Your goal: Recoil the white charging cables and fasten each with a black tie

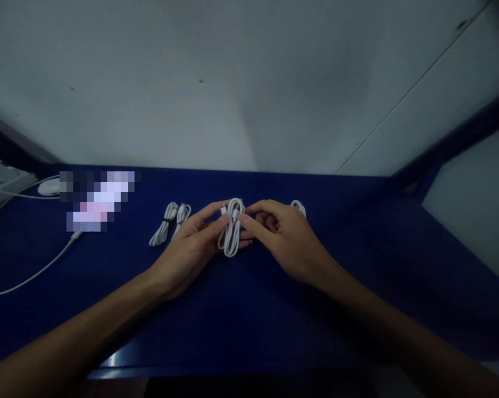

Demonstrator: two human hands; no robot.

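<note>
A coiled white charging cable (232, 235) is held up over the middle of the blue table. My left hand (191, 237) grips it from the left, thumb in front and fingers behind. A plug of the cable sticks up near that thumb. From the right, my right hand (285, 232) pinches the coil's edge between thumb and forefinger, its other fingers curled. Two more bundled white cables lie left of my hands: one tied with a dark band (163, 225), the other cable (182, 214) partly behind my left hand. Another white cable (298, 207) shows behind my right hand, mostly hidden.
On the left of the blue table (233, 320) lies a blurred-out bright device (104, 202) with a white cord (37, 279) running off to the left edge. A white rounded object (48, 187) sits beside it. A pale wall (233, 99) rises behind the table.
</note>
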